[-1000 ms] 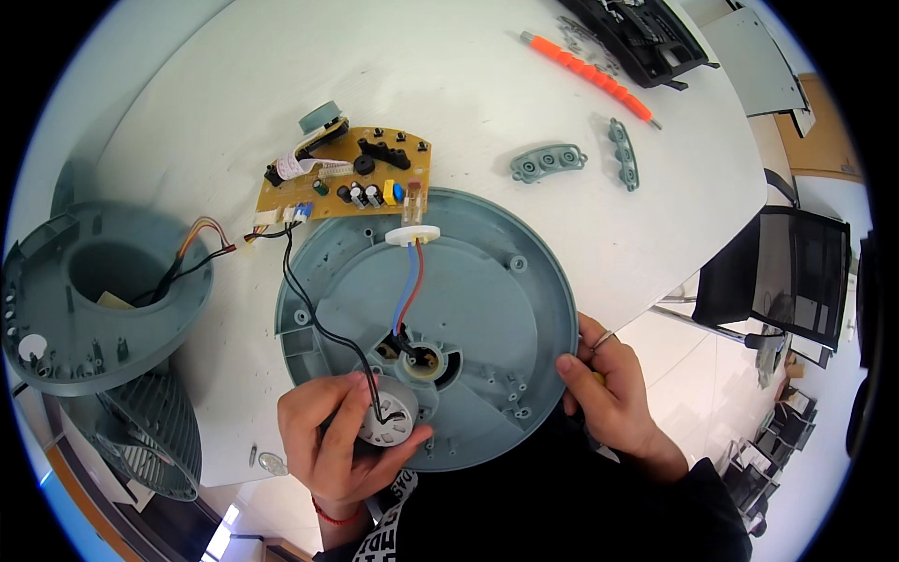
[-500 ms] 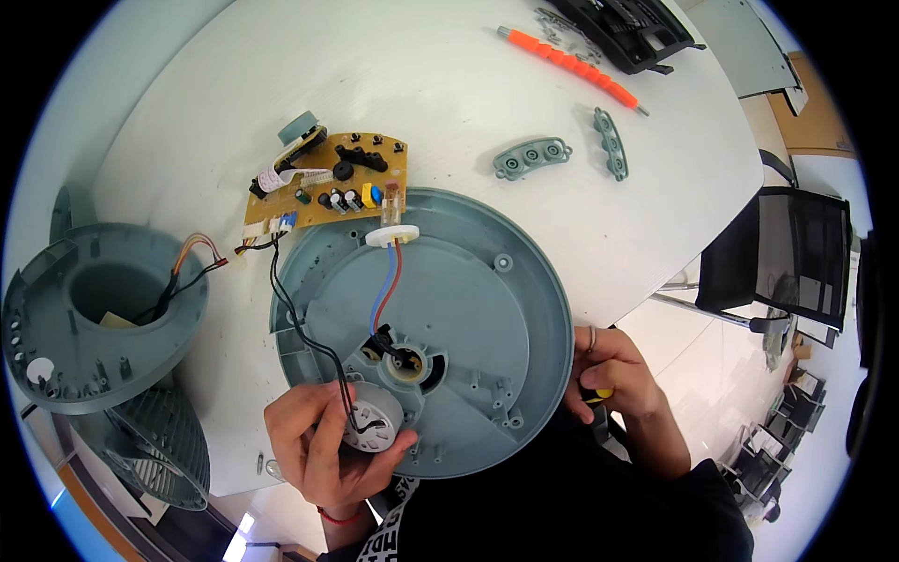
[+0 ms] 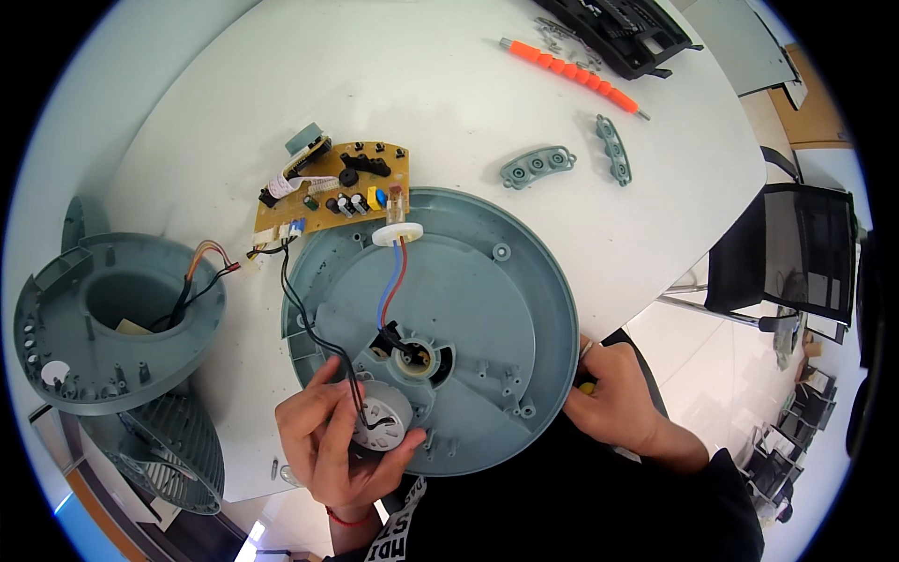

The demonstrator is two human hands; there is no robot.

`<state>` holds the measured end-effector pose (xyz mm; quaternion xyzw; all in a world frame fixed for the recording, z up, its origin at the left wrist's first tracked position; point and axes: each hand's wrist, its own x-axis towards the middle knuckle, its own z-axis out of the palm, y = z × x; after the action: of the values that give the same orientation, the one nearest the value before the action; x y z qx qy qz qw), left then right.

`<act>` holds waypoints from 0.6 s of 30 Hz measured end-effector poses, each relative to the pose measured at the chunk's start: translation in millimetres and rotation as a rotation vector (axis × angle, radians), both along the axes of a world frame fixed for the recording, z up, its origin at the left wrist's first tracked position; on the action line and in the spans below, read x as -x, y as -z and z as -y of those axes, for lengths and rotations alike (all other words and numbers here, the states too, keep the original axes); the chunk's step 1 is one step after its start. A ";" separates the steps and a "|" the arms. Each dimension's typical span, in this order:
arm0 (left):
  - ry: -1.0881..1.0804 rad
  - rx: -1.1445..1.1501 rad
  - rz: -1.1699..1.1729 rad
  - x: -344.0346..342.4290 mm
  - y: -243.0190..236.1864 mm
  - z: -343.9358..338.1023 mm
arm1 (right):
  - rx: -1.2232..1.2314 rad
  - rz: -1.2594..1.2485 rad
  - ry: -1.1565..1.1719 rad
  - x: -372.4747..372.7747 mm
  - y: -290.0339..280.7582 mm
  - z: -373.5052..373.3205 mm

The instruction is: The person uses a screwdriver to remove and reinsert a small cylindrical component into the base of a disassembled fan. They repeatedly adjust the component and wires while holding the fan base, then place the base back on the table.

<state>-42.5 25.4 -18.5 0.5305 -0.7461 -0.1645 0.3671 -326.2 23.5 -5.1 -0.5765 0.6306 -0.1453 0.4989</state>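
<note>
My left hand (image 3: 318,440) grips a white round motor (image 3: 382,420) with black wires, over the lower left of a grey round base (image 3: 478,309). At that base's right rim, my right hand (image 3: 613,393) is closed round a small yellow object (image 3: 587,387), mostly hidden by the thumb and rim. A yellow circuit board (image 3: 328,211) rests at the base's upper left, joined to wires. A white disc (image 3: 398,231) with blue and red wires stands beside it; these wires run into the base's central hole.
A grey housing (image 3: 112,365) with loose wires stands at left. Two grey button strips (image 3: 537,166), an orange flexible driver shaft (image 3: 571,73), small screws (image 3: 559,42) and a black tool case (image 3: 618,28) are on the white table (image 3: 206,112). A black chair (image 3: 777,248) stands right.
My right hand has moved up a little, its thumb now covering more of the yellow object. A left-hand finger has lifted beside the motor. The view has shifted slightly.
</note>
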 end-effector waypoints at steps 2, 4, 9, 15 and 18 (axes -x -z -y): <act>0.003 0.014 -0.041 -2.1 3.3 0.2 | 0.048 -0.097 -0.004 -4.2 -0.1 -4.7; 0.009 0.020 -0.062 -6.1 4.2 0.6 | 0.095 -0.234 -0.054 -9.0 -3.3 -7.2; -0.006 -0.019 -0.117 -15.6 1.5 -1.0 | 0.182 -0.384 -0.068 -19.9 -27.5 -1.2; 0.046 0.023 -0.155 -19.1 0.4 5.4 | 0.541 -0.341 -0.159 -23.6 1.8 -3.4; 0.056 0.011 -0.185 -22.9 0.0 5.4 | 0.601 -0.237 -0.070 -32.1 8.5 -2.2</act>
<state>-19.6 20.0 -18.4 0.4902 -0.7244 -0.2187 0.4325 -294.1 25.6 -13.6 -0.7324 0.5929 -0.2394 0.2340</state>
